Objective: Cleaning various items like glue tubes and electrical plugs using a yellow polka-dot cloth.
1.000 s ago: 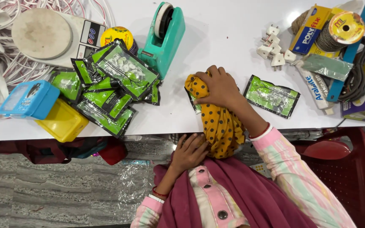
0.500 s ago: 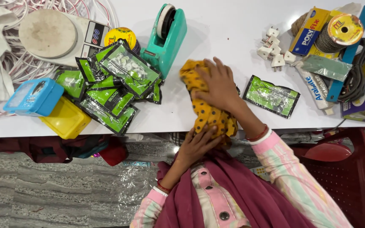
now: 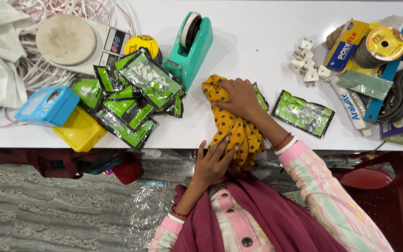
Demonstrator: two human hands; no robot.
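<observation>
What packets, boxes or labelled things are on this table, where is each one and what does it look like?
Green packets: heap left of the teal tape dispenser, flat, black-edged.
Single green packet: right of the right hand pressing the yellow dotted cloth.
Blue and yellow box: far right, oblong.
White tube: below it.
Yellow roll: round, labelled top.

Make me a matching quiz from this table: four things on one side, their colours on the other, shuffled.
Things:
1. tape dispenser
2. dotted cloth under the right hand
3. small plugs
4. chair

Colours:
A. white
B. red
C. teal
D. yellow with dark dots

Pairs: 1-C, 2-D, 3-A, 4-B
</observation>
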